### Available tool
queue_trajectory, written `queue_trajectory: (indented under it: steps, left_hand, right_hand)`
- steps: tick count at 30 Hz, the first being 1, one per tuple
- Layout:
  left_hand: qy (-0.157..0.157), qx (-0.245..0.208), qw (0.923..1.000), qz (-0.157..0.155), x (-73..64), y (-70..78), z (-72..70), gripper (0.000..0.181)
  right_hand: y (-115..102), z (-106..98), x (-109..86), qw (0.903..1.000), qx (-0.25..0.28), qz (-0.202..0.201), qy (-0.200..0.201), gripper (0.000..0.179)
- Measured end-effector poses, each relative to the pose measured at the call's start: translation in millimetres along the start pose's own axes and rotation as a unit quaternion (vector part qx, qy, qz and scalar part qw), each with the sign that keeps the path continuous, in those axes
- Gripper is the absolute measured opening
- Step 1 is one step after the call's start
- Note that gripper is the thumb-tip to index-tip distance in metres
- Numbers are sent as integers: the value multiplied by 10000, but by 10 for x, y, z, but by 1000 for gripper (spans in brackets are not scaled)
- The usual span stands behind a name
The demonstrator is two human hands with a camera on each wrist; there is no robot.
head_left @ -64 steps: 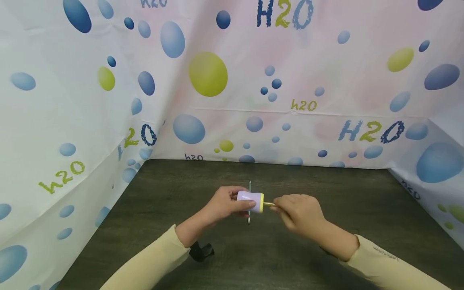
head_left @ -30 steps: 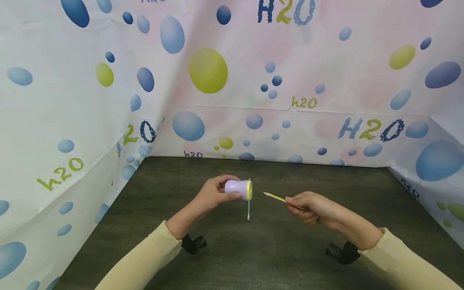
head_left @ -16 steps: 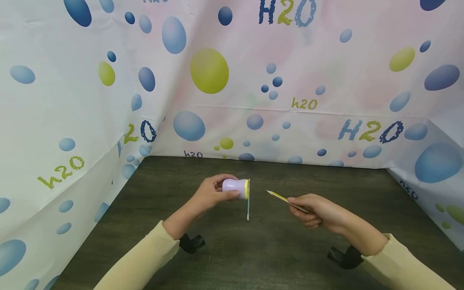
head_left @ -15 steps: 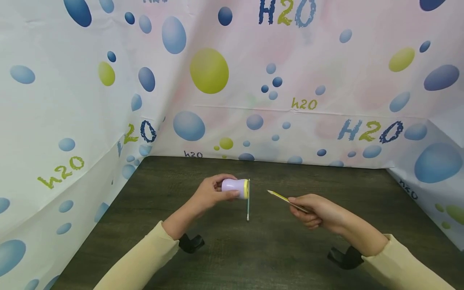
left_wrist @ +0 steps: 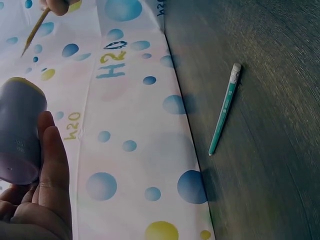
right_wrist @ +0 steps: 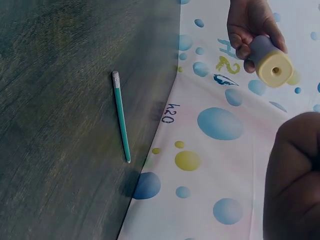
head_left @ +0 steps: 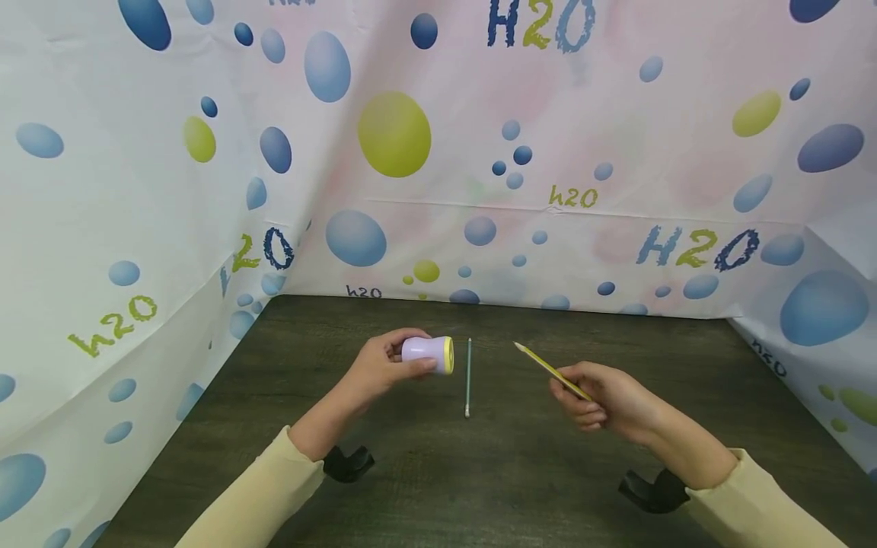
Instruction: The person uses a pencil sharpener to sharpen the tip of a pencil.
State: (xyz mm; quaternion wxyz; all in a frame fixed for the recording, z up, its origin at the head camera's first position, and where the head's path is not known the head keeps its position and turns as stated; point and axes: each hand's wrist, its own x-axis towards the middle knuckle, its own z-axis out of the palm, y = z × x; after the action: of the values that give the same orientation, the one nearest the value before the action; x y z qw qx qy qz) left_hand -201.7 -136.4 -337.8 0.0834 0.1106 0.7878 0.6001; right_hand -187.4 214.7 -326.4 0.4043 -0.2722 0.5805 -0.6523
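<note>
Left grip [head_left: 384, 367] clamped purple cylinder [head_left: 419, 354]; right grip [head_left: 603, 397] pinched yellow pencil [head_left: 546, 367], which slanted forward-left, well right of purple cylinder.

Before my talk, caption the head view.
Left hand grips a lilac sharpener, right hand a yellow pencil; a green pencil lies on the table.

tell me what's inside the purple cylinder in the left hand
The purple cylinder has a small dark hole in its yellow end; nothing can be made out through it, and the rest of the inside is covered.
</note>
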Motion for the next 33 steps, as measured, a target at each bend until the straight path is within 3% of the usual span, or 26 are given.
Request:
queue_trajectory:
  steps: [6, 10, 18, 26, 33]
  left_hand:
    - [94, 105, 9998, -107, -56, 3, -55, 43]
    - [118, 148, 9997, -137, -83, -15, -85, 43]
    - [52, 324, 9994, -82, -115, -38, -113, 44]
    - [-51, 355, 9994, 16, -127, -69, -97, 43]
    - [-158, 212, 9996, -14, -85, -127, -11, 43]
  right_hand:
    - [31, -34, -9, 9992, 320, -211, 94, 40]
    - [42, -54, -28, 9981, 384, -100, 474, 38]
    - [22, -86, -61, 9854, -390, 473, 1589, 29]
    - [23, -126, -34, 9800, -633, 614, 1782, 24]
    - [51, -146, 45, 9712, -961, 708, 2062, 57]
